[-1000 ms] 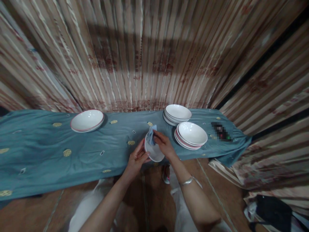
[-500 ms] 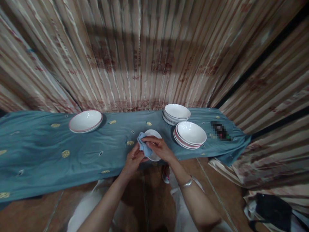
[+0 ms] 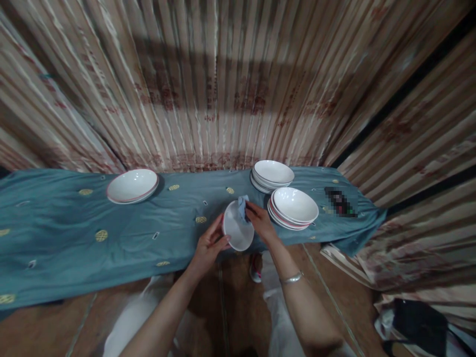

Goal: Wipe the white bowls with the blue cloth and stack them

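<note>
A white plate [image 3: 237, 233], deep like a shallow bowl, is tilted above the front edge of the table. My left hand [image 3: 211, 243] grips its left rim, the thumb on the near side. In my right hand [image 3: 260, 220] is a bunched light-blue cloth [image 3: 243, 207], pressed to the plate's upper right rim. Right of that hand stands a stack of white dishes [image 3: 295, 204], some with red rims. Just behind it is another stack of white dishes [image 3: 273, 172] with dark rims.
A red-rimmed white dish [image 3: 133, 186] sits at the left on the teal patterned tablecloth [image 3: 130, 238]. A pixelated dark object [image 3: 340, 202] lies at the right end. Pleated curtains [image 3: 208, 89] hang behind, and a black bag [image 3: 420, 325] is at lower right.
My right hand has moved the cloth from the plate's left side to its upper right rim. My left hand now grips the left rim, and more of the plate's inside shows.
</note>
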Available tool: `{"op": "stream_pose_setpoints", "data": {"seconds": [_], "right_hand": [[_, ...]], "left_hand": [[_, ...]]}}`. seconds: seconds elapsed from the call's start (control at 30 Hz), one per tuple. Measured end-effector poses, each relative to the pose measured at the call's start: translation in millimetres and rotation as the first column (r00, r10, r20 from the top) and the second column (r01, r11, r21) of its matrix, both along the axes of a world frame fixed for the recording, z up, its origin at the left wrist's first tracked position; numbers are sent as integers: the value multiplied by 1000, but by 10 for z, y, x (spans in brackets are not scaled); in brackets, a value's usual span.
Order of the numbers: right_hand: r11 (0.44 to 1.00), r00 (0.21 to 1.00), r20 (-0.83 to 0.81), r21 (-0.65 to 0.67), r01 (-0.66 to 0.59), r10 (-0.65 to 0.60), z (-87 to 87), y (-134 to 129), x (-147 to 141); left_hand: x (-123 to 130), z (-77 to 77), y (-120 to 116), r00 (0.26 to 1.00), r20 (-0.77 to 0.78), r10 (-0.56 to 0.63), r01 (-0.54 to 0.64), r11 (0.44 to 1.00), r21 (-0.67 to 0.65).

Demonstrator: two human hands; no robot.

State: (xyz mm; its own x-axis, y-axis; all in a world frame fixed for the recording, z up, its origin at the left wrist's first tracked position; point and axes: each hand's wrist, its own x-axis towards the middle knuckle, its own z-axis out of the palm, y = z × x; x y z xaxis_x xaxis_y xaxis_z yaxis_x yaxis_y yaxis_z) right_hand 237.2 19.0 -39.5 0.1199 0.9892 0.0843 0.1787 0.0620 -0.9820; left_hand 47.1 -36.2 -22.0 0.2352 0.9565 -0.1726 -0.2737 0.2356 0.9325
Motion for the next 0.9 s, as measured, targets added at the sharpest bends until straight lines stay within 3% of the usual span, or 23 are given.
{"op": "stream_pose_setpoints", "data": {"seconds": [0.23,0.4,0.63,0.77,0.9], "right_hand": [[999,1000,0,20,-24,24,-26,15,18],[998,984,-167,31,-62,66,65,-24,-181],[960,894,-361,18,-279,266,229,-179,-387],[916,860,-349,-10,-400,372,228,-207,-357],[866,848,-224,-34,-499,480,204,-185,-256]], "left_hand": [[-3,28,-8,1000,26,15,-15,1000,-16],[-8,43,-19,999,34,16,-15,1000,-16],[-34,30,-7,999,44,25,-24,999,-27],[-47,10,4,999,31,39,-38,999,-34],[-51,-8,23,998,42,40,-38,999,-39]]}}
